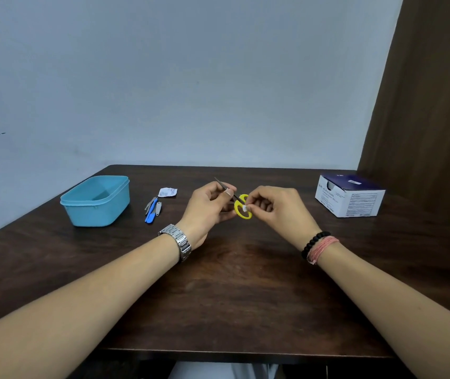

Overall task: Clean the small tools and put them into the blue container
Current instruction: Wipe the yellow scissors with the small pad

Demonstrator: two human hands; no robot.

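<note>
1. We count 1 blue container [96,201], open-topped, standing on the left part of the dark wooden table [232,296].
2. We count 1 pair of yellow-handled scissors [241,206], held above the middle of the table, its dark blades pointing up and away to the left.
3. Our left hand [207,206] grips the scissors by the blades, thumb and fingers curled round them.
4. Our right hand [278,209] pinches 1 small white wipe [245,208] between thumb and fingertips and presses it against a yellow handle loop.
5. Between the container and our left hand lies a small cluster of tools [152,207] on the table: we make out 1 blue-handled piece, 1 nail clipper and 1 grey metal piece, touching or just beside one another.
6. Just beyond that cluster lies 1 torn white wrapper [168,192]; its print is too small to read.
7. At the right of the table stands 1 dark blue and white box [351,196] with printed labels; we cannot read the writing.
8. We see 1 metal watch [178,240] on the left wrist and 2 bracelets [319,246] on the right, 1 of black beads and 1 of pink thread.
</note>
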